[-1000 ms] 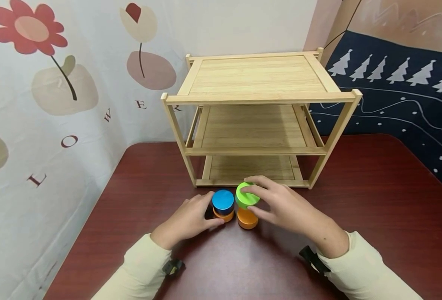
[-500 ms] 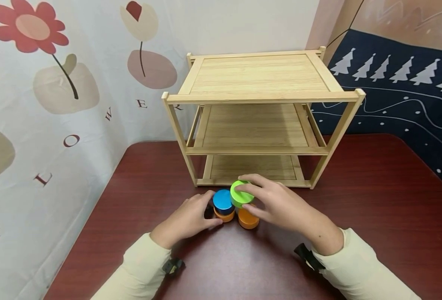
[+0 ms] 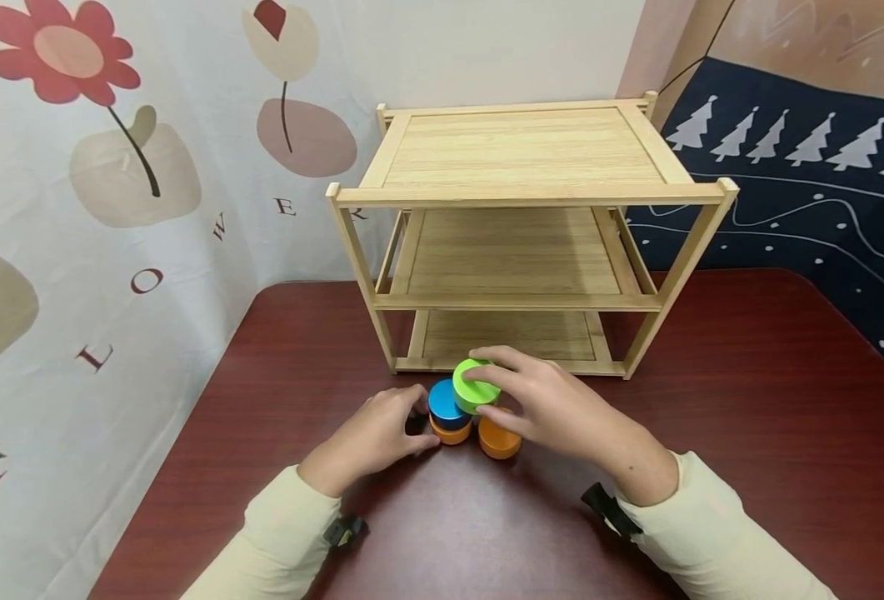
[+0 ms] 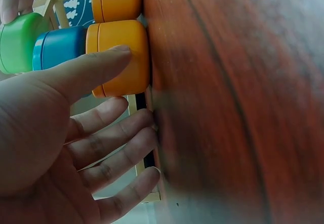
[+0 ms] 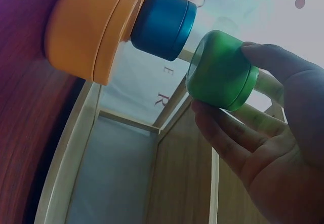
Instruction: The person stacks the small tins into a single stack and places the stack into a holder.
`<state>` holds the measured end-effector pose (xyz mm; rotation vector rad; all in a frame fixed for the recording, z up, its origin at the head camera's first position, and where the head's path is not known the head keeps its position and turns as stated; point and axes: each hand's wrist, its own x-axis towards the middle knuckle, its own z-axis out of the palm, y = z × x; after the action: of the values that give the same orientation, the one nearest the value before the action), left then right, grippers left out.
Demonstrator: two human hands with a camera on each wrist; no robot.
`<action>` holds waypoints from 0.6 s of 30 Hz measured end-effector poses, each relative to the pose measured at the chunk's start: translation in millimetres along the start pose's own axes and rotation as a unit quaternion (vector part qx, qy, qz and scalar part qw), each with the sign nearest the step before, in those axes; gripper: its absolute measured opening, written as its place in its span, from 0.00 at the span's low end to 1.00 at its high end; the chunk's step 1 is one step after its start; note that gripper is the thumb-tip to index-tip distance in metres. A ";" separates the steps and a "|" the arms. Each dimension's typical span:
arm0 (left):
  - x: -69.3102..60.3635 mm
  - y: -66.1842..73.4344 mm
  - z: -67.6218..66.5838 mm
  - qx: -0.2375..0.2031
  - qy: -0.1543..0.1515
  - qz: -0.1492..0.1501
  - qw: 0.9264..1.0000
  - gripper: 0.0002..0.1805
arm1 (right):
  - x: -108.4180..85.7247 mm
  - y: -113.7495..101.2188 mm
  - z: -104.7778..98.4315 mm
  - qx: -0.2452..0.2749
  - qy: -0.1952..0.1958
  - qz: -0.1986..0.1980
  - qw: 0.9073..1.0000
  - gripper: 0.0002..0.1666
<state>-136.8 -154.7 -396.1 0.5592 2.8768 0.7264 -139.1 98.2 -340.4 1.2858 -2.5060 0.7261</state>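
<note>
A green jar (image 3: 476, 387) is pinched between the thumb and fingers of my right hand (image 3: 546, 408), raised above the table. Below and left of it, a blue jar (image 3: 447, 405) sits on an orange jar (image 3: 451, 432). In the right wrist view a gap shows between the green jar (image 5: 220, 69) and the blue jar (image 5: 164, 24). A second orange jar (image 3: 499, 437) stands on the table to the right, nothing on it. My left hand (image 3: 370, 433) is beside the stack, fingers parted; in the left wrist view its thumb lies across the orange jar (image 4: 136, 77).
Behind the jars stands a wooden three-tier rack (image 3: 516, 302) on the dark red table (image 3: 486, 533). A white flower-printed cloth (image 3: 209, 150) hangs at the left and back, a navy tree-printed cloth (image 3: 786, 192) at the right.
My right hand has lifted the green jar off the right-hand orange jar and carried it left toward the blue one. The left hand has drawn very slightly away from the stack.
</note>
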 end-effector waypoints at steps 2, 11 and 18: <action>-0.3 -0.2 0.0 0.000 0.001 0.001 1.000 0.20 | 1.2 -0.5 0.8 0.002 0.002 -0.002 1.000 0.21; -2.6 -1.4 -0.5 0.001 0.013 0.020 1.000 0.17 | 6.4 -2.8 5.7 0.002 -0.004 -0.010 1.000 0.21; -2.5 -2.1 -0.3 0.005 0.014 0.029 0.999 0.15 | 9.8 -3.0 10.9 0.005 -0.003 -0.021 1.000 0.21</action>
<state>-135.3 -157.5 -396.7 0.6416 2.9033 0.7335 -142.2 84.2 -344.5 1.3424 -2.4748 0.7277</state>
